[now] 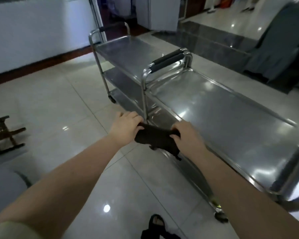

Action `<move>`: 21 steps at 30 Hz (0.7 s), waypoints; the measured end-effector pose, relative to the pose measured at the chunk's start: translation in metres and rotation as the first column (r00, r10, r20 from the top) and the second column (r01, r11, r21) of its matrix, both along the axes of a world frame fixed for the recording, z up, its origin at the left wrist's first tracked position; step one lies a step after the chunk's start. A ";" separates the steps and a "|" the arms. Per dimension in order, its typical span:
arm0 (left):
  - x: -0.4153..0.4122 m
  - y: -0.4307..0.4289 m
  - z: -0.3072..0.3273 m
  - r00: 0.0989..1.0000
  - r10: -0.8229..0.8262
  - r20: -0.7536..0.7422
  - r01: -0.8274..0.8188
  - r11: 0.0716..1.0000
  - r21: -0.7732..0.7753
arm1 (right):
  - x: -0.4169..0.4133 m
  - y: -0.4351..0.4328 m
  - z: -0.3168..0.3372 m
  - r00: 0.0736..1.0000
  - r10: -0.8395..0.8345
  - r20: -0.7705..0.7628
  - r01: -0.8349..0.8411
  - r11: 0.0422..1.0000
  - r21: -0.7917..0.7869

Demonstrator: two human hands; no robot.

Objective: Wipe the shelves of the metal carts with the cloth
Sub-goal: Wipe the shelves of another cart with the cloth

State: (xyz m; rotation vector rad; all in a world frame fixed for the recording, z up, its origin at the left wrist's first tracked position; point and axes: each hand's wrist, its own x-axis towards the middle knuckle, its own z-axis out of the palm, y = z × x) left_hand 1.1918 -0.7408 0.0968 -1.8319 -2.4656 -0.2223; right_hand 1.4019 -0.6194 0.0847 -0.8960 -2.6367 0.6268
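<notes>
Metal carts stand end to end on the pale tiled floor (59,100). The near cart (231,118) runs along the right of the view with its bare steel top shelf shining. The far cart (128,49) sits beyond it, and three of its shelves show. The near cart's handle (169,61), sleeved in black foam, rises at the end that meets the far cart. A dark grey cover (280,44) hangs over something at the far right, well apart from the carts. A small wooden stool (5,133) stands at the left edge.

The dark brown cloth (155,137) is stretched between both hands, off the top shelf. It is held just beside the near cart's long left side, close to the upright post under the handle. Whether it touches the cart cannot be told. The left grip (124,126) is curled round the cloth's left end, knuckles up. The right grip (186,135) pinches the right end, fingers folded over the upper edge. The cloth's middle sags below the two grips and one corner dangles. A foot in a black sandal (156,223) shows at the bottom edge.
</notes>
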 end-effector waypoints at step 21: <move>-0.035 0.162 -0.168 0.756 -0.532 0.381 0.630 0.751 -0.200 | -0.041 -0.057 -0.153 0.576 -0.791 0.205 0.809 0.516 -0.280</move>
